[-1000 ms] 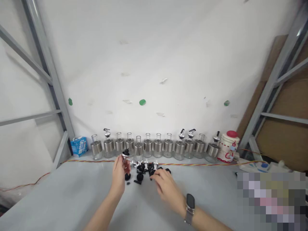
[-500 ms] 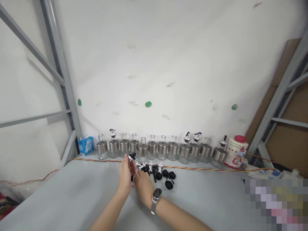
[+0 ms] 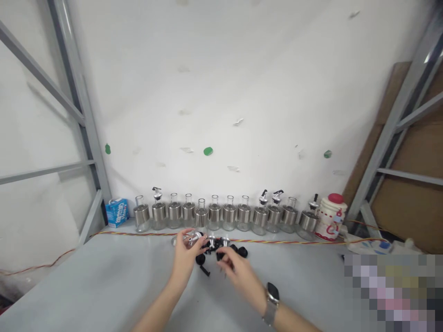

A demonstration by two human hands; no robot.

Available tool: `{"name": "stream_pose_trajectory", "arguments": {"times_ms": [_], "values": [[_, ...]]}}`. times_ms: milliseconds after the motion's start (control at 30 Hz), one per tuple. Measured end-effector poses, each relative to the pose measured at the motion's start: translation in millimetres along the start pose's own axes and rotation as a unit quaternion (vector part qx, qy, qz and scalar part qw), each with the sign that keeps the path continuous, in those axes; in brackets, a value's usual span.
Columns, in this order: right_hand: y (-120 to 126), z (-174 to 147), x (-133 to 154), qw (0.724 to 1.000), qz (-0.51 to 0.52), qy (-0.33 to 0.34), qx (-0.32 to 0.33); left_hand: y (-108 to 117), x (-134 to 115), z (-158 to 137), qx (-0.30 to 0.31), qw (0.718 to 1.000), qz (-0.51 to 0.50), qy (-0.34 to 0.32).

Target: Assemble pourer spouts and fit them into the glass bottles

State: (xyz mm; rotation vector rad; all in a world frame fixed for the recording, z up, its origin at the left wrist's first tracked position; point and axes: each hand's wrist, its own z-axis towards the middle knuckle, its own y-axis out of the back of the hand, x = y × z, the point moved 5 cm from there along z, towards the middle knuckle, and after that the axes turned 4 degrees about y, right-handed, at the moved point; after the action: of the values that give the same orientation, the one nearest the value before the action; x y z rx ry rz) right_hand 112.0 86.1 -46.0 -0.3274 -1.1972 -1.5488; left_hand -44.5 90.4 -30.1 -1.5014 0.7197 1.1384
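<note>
My left hand [image 3: 183, 258] is curled around a silver pourer spout [image 3: 195, 238], held between thumb and fingers at the left end of a small pile. My right hand [image 3: 242, 269], with a watch on its wrist, has its fingertips pinched at a small black part [image 3: 219, 256]; the fingers partly hide it. Between and behind the hands lies the pile of silver and black pourer parts [image 3: 212, 243]. A black round stopper [image 3: 200, 259] and a slim black lever [image 3: 205, 270] lie in front of it.
A row of glass bottles with steel sleeves [image 3: 214, 212] stands along the wall, several topped with pourers [image 3: 263, 198]. A blue carton [image 3: 116, 213] is at the left end, a white jar with red lid [image 3: 330, 219] at the right. A twisted red-yellow wire [image 3: 277, 241] crosses the table.
My hands have moved apart, the right one shifting to the right. The left hand has turned and lowered among the parts. A slim black lever now shows on the table between them.
</note>
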Motion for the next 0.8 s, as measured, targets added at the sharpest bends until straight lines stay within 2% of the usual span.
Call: {"name": "stream_pose_trajectory", "arguments": {"times_ms": [133, 200, 267, 333, 400, 567, 800], "values": [[39, -1, -30, 0.971, 0.164, -0.122, -0.124, -8, 16, -6, 0.040, 0.993, -0.032, 0.107], [48, 1, -36, 0.951, 0.232, -0.138, -0.151, -13, 22, -12, 0.072, 0.984, -0.056, 0.156], [50, 0, -34, 0.929, 0.298, -0.142, -0.164, -18, 25, -17, 0.104, 0.978, -0.051, 0.174], [47, -1, -29, 0.911, 0.347, -0.148, -0.164, -23, 26, -21, 0.141, 0.976, -0.010, 0.166], [42, -3, -20, 0.907, 0.369, -0.140, -0.149, -28, 29, -26, 0.174, 0.972, 0.047, 0.153], [27, -5, 3, 0.921, 0.368, -0.094, -0.091, -40, 40, -41, 0.212, 0.954, 0.133, 0.166], [11, -11, 4, 0.924, 0.356, -0.123, -0.067, -45, 47, -57, 0.261, 0.927, 0.197, 0.186]]}}
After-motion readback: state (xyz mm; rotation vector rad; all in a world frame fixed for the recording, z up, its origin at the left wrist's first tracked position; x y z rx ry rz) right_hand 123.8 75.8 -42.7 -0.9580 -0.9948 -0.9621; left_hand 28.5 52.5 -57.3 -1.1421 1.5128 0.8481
